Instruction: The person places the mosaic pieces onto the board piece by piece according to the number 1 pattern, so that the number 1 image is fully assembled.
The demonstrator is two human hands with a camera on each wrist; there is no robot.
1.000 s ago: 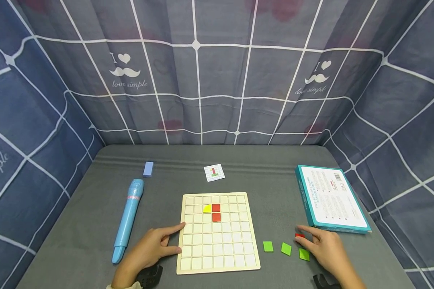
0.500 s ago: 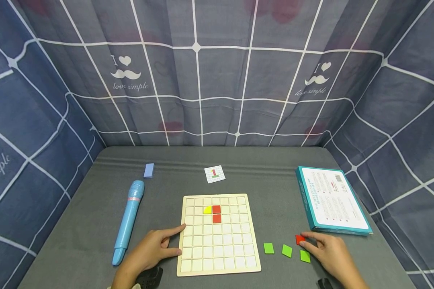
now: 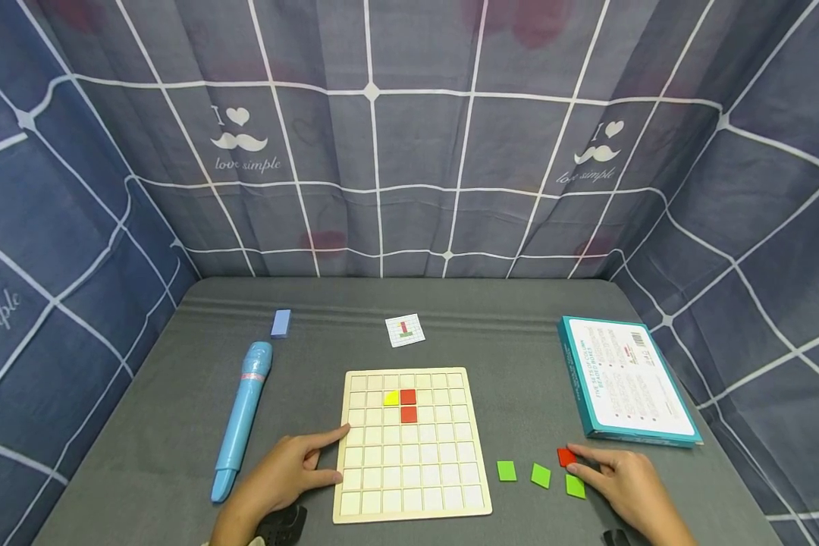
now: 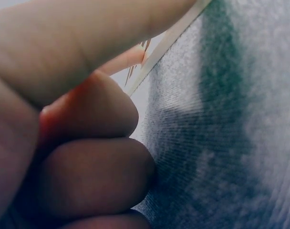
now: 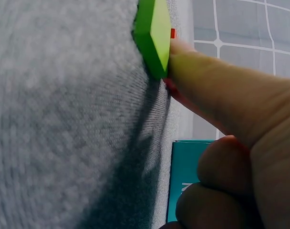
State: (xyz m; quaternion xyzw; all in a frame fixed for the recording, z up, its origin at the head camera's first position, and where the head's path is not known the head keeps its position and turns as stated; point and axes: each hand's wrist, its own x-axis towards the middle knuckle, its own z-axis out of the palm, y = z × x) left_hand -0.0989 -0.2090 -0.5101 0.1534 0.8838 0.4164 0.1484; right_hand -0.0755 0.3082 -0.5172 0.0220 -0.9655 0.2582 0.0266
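Observation:
A pale wooden grid board (image 3: 409,470) lies on the grey table, bearing a yellow tile (image 3: 391,398) and two red tiles, the upper red tile (image 3: 407,396) directly above the other. My left hand (image 3: 283,470) touches the board's left edge with index finger and thumb extended; its other fingers curl under in the left wrist view. Right of the board, my right hand (image 3: 624,481) pinches a loose red tile (image 3: 565,457) between index finger and thumb, partly covering it. Close by its thumb lies a green tile (image 3: 575,486), which also shows in the right wrist view.
Two more green tiles lie nearby: one green tile (image 3: 506,471) next to the board, another green tile (image 3: 541,475) between. A teal box (image 3: 631,379) is at right. Behind the board sits a small pattern card (image 3: 405,331). Left are a blue microphone-shaped pen (image 3: 242,421) and a blue block (image 3: 280,324).
My right hand has shifted slightly toward me, and index finger and thumb have settled around the red tile, which shows more. My left hand and the board have stayed in place.

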